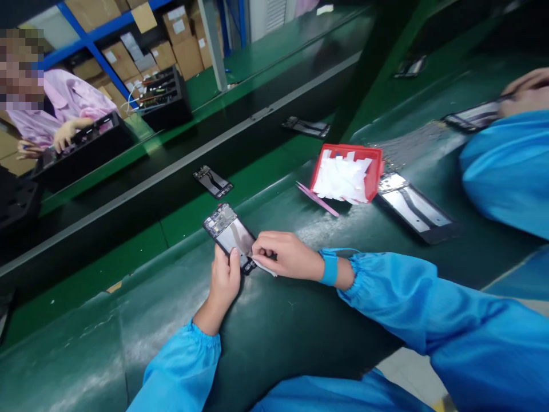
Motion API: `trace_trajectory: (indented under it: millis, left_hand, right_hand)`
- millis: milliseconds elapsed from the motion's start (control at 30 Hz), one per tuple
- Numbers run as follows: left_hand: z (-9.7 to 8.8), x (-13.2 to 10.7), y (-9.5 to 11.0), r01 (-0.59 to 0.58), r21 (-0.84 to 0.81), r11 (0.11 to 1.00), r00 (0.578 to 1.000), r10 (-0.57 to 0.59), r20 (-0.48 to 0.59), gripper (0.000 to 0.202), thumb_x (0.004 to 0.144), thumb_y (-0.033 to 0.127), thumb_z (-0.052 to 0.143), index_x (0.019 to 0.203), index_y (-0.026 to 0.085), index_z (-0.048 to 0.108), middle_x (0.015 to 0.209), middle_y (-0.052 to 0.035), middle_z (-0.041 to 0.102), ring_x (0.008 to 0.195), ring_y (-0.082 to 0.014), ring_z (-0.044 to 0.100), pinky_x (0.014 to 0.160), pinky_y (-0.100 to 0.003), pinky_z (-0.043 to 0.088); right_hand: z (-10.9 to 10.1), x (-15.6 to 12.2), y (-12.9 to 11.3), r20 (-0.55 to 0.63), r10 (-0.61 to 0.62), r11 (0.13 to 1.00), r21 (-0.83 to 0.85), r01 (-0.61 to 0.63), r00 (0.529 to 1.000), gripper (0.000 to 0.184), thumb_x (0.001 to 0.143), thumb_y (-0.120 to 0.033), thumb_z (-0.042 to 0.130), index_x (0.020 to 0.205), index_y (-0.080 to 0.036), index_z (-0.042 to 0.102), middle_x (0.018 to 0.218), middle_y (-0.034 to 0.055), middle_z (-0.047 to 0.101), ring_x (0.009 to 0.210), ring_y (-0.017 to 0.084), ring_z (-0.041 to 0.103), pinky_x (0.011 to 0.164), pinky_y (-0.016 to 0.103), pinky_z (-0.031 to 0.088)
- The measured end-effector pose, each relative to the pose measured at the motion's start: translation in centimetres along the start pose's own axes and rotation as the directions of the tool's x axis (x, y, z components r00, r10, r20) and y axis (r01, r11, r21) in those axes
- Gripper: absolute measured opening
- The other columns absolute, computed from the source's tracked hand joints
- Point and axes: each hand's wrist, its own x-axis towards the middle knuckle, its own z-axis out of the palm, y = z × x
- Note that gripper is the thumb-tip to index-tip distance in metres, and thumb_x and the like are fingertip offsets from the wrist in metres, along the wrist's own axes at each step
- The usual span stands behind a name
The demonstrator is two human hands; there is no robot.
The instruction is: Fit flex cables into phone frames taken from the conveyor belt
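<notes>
An opened phone (229, 227), its circuit board and silver inner plate showing, is tilted above the green bench mat. My left hand (225, 272) grips its lower left edge, thumb on top. At the phone's lower right, my right hand (288, 254) pinches a thin white strip (266, 268), with the fingertips at the phone's lower part. The strip's upper end is hidden by the fingers. A blue band circles my right wrist. Up and to the right, pink tweezers (318, 199) lie beside a red tray (376, 169) heaped with white pieces (342, 177).
Another opened phone (418, 212) lies right of the tray, near a bundle of thin cables (407, 150). More phone units (213, 181) sit on the green strip beyond the mat. A co-worker's blue sleeve (506, 166) reaches in at right. Across, a person in pink handles a black box (88, 151).
</notes>
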Motion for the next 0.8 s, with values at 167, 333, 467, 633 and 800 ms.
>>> trace_trajectory:
  millis: [167,333,467,633,800]
  left_hand:
    - [0.1,0.6,-0.5,0.076,-0.118,0.99,0.996,-0.081,-0.039,0.043,0.094,0.042,0.062,0.13,0.019,0.057,0.12,-0.0104,0.071,0.105,-0.0244,0.069,0.093,-0.032,0.052]
    - [0.1,0.7,-0.5,0.061,-0.148,0.987,0.997,-0.067,-0.036,0.041,0.089,0.043,0.067,0.123,0.019,0.063,0.117,-0.0095,0.073,0.106,-0.026,0.07,0.092,-0.034,0.054]
    - [0.3,0.7,-0.1,0.066,-0.25,0.966,0.995,-0.084,-0.061,0.044,0.088,0.045,0.071,0.123,0.02,0.062,0.117,-0.0101,0.073,0.106,-0.0255,0.071,0.093,-0.034,0.056]
    - [0.5,0.6,1.1,0.093,-0.473,0.876,0.993,-0.115,-0.018,0.056,0.083,0.052,0.078,0.125,0.023,0.057,0.117,-0.0086,0.072,0.107,-0.0237,0.07,0.094,-0.033,0.057]
    - [0.0,0.8,0.9,0.233,-0.578,0.782,0.963,-0.27,0.022,0.064,0.08,0.066,0.074,0.125,0.024,0.059,0.112,-0.0071,0.072,0.091,-0.0215,0.071,0.077,-0.03,0.06]
  right_hand:
    - [-7.0,0.9,1.0,-0.269,0.257,0.966,0.063,-0.249,0.928,0.01,0.097,-0.029,0.06,0.091,-0.021,0.06,0.076,-0.0004,0.061,0.064,0.015,0.058,0.058,0.025,0.046]
    - [-13.8,0.2,5.0,-0.577,0.256,0.75,-0.387,-0.536,0.775,0.012,0.09,-0.023,0.061,0.1,-0.02,0.064,0.085,0.0071,0.065,0.078,0.026,0.063,0.071,0.038,0.054]
    - [-12.0,0.4,4.9,-0.504,0.078,0.625,-0.648,-0.436,0.86,0.051,0.089,-0.018,0.062,0.14,-0.013,0.056,0.113,0.0199,0.063,0.105,0.041,0.06,0.086,0.055,0.054]
    - [-3.3,0.0,-0.3,0.14,-0.196,0.918,-0.322,0.232,0.97,0.055,0.095,-0.012,0.059,0.149,-0.021,0.049,0.134,0.016,0.061,0.123,0.032,0.058,0.097,0.048,0.053]
    - [0.3,-1.5,-1.5,0.219,-0.203,0.978,-0.007,0.209,0.955,0.041,0.093,-0.001,0.047,0.126,-0.02,0.061,0.102,0.0065,0.072,0.096,0.022,0.064,0.086,0.037,0.05]
